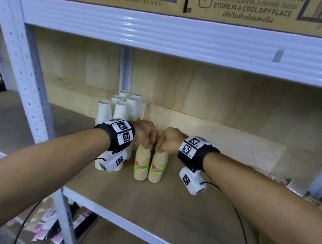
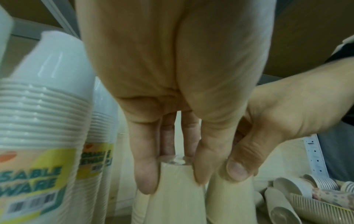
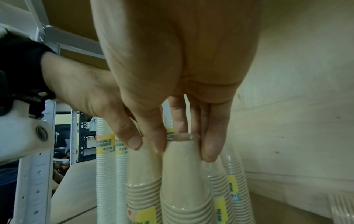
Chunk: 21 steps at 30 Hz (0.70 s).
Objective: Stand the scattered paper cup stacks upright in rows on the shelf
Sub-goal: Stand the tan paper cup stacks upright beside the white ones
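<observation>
While my left hand [image 1: 145, 133] pinches the top of one tan cup stack [image 1: 142, 164] and my right hand [image 1: 169, 139] pinches its touching twin [image 1: 157, 166], both stand upright just right of the white stacks [image 1: 121, 108]. I judge they are placed; next comes releasing without toppling. No containers visible here.

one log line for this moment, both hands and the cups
left hand: grips left brown stack top | right hand: grips right brown stack top | both upright, side by side | white stacks upright behind
</observation>
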Available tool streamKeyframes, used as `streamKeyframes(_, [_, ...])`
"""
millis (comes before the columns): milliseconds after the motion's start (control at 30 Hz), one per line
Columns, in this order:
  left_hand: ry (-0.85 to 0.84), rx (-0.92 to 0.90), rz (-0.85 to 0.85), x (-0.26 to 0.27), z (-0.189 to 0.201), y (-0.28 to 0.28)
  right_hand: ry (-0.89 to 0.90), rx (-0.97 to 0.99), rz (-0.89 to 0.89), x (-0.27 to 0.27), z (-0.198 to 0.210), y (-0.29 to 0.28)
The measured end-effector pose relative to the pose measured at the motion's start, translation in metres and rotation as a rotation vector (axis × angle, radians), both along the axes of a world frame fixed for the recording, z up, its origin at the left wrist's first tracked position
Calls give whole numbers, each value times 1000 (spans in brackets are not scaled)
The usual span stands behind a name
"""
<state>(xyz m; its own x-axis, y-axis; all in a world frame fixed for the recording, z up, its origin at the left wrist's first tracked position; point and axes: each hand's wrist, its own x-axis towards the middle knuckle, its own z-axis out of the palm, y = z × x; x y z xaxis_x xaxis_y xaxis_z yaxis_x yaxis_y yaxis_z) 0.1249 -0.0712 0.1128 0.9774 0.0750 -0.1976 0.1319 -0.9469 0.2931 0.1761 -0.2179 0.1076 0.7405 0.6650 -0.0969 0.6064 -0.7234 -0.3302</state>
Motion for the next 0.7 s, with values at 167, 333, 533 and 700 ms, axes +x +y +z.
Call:
streamKeyframes(167, [-19, -5, 15, -3, -7, 5, -17, 7, 13, 0, -4, 8])
streamKeyframes(333, [-49, 17, 8, -2, -10, 3, -11, 35, 16, 3, -9, 9])
streamKeyframes(533, [-174, 23, 18, -5, 4, -4, -20, 90, -3, 8, -9, 0])
streamKeyframes(700, [-231, 13, -12, 4, 16, -14, -67, 115, -30, 13, -6, -22])
